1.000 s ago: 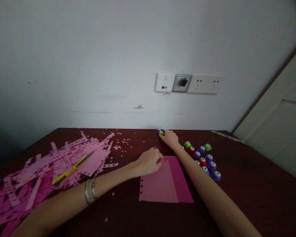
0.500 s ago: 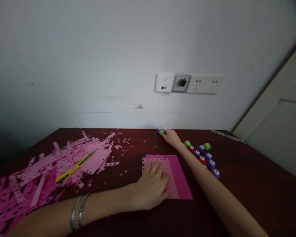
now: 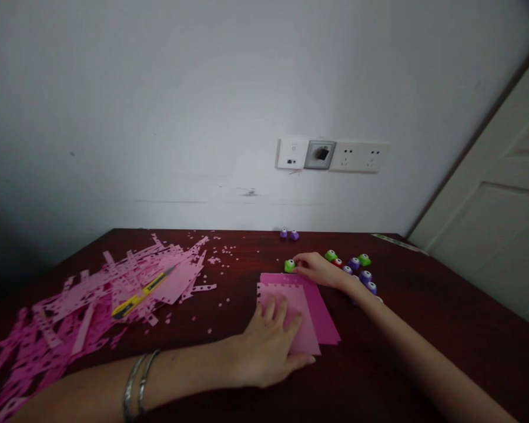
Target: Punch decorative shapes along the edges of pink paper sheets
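My left hand (image 3: pixel 271 343) lies with fingers spread on a light pink sheet (image 3: pixel 297 305), whose top and left edges are punched with small holes. Beneath that sheet, darker pink paper (image 3: pixel 321 317) sticks out to the right. Just beyond the paper's top edge, my right hand (image 3: pixel 317 269) has its fingers closed on a green craft punch (image 3: pixel 290 266) with a white round top. Close to my right forearm stands a group of similar punches in green, red and purple (image 3: pixel 365 276), some partly hidden by the arm.
A heap of pink paper strips (image 3: pixel 83 305) covers the left of the table, with a yellow utility knife (image 3: pixel 143 292) on top. Tiny paper cutouts (image 3: pixel 214 260) are scattered beside it. Two purple punches (image 3: pixel 294 235) stand near the wall. A flat strip (image 3: pixel 399 242) lies at the back right.
My right hand has brought the green punch from the back edge toward the paper, leaving the two purple ones there. My left hand stays on the sheet, its thumb now stretched out.
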The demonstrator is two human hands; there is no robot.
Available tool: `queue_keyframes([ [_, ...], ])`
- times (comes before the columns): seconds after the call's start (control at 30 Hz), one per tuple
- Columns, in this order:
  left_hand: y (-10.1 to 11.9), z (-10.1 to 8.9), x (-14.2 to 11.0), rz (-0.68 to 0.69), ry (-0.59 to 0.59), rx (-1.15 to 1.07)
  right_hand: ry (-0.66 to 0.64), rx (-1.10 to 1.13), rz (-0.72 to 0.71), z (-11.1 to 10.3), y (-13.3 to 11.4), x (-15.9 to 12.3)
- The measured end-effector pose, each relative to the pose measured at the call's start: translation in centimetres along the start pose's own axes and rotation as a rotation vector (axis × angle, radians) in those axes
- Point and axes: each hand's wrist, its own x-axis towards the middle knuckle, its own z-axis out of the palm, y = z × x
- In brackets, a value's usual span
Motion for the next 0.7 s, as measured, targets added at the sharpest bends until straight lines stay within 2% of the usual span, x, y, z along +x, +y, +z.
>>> queue_keyframes([
  [0.23, 0.2, 0.5, -0.1, 0.02, 0.057, 0.086, -0.047, -0.005, -0.023, 0.4, -1.5, -1.1],
  [0.4, -1.1, 0.8, 1.0, 0.043, 0.133, 0.17, -0.071, -0.012, -0.047, 0.8, -1.5, -1.2],
  [0.5, -2.5, -0.1, 1.9, 0.012, 0.148, 0.215, -0.082, -0.021, -0.042, 0.9, -1.4, -1.3],
  [0.7, -5.8, -3.3, 3.4, -0.122, 0.137, 0.201, -0.05, -0.032, 0.052, -0.1, -1.8, -2.2],
])
